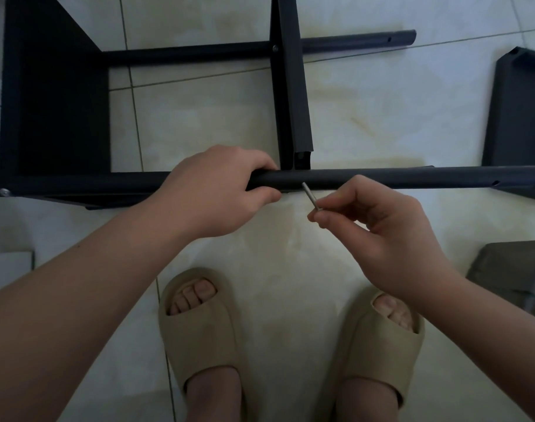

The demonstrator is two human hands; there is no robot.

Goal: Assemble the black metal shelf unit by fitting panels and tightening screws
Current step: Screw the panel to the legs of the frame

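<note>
The black metal shelf frame lies on its side on the tiled floor. Its near pole (pixel 412 178) runs left to right across the middle of the view. My left hand (pixel 217 190) grips this pole just left of where the middle panel (pixel 293 86) meets it. My right hand (pixel 379 220) pinches a thin silver hex key (pixel 310 197) whose tip touches the underside of the near pole at that joint. The far pole (pixel 351 41) lies parallel behind, with a screw head showing at its crossing with the panel. A fitted panel (pixel 53 92) fills the frame's left end.
A loose black panel (pixel 519 117) lies at the right, partly under the near pole's end. A grey bag or packaging (pixel 513 275) sits at the right edge. My feet in beige slippers (pixel 199 324) stand close below the pole. A pale flat object (pixel 7 266) lies at the left edge.
</note>
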